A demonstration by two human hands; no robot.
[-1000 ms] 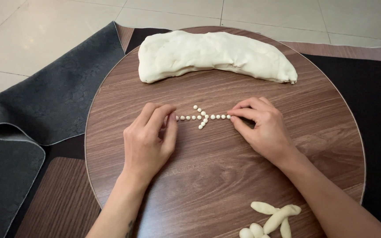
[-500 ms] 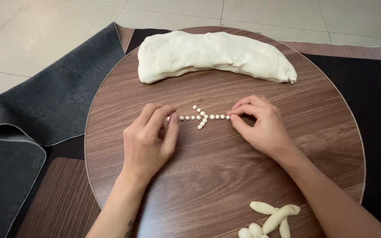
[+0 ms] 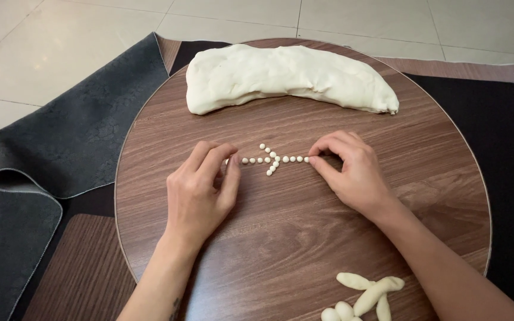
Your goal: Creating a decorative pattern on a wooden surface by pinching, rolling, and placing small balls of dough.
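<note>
A row of small white dough balls (image 3: 272, 159) lies on the round wooden table (image 3: 269, 244), with a few balls branching off like an arrowhead. My left hand (image 3: 200, 193) rests palm down at the row's left end, its thumb and forefinger tips beside the last ball. At the right end, my right hand (image 3: 355, 175) pinches thumb and forefinger together on the end ball. A large, long lump of white dough (image 3: 287, 77) lies across the far side of the table.
Several short rolled dough pieces (image 3: 367, 291) lie at the table's near right edge. A dark grey mat (image 3: 60, 142) with a folded edge lies on the left, and a black mat (image 3: 507, 154) on the right. Pale floor tiles lie beyond.
</note>
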